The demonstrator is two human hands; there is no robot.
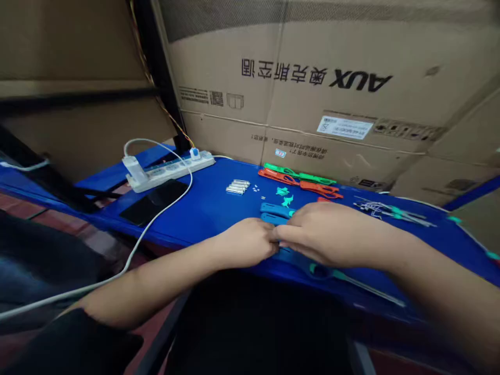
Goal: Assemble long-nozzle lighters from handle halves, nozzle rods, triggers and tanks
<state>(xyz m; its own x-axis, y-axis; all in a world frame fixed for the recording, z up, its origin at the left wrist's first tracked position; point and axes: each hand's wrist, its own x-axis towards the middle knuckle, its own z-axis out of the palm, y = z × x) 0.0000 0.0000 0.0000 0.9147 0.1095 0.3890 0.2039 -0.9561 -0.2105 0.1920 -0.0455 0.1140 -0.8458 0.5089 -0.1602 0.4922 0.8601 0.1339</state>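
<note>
This looks like a makeshift workshop, a small hand-assembly station: a blue-topped table (211, 203) walled along its back edge by a large brown printed cardboard sheet (312, 36), with a white multi-socket power strip (172, 173) near its back left corner. Slim silver cylinders (238, 186), flat blue plastic pieces (270, 209) and long orange plastic pieces (279, 176) sit in separate groups; reddish floor tiles (47, 216) show beyond the left edge.

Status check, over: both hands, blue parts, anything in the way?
Left hand and right hand together, grip hidden. Blue parts at the hands, partly covered. Teal pieces just beyond, clear of both hands.
</note>
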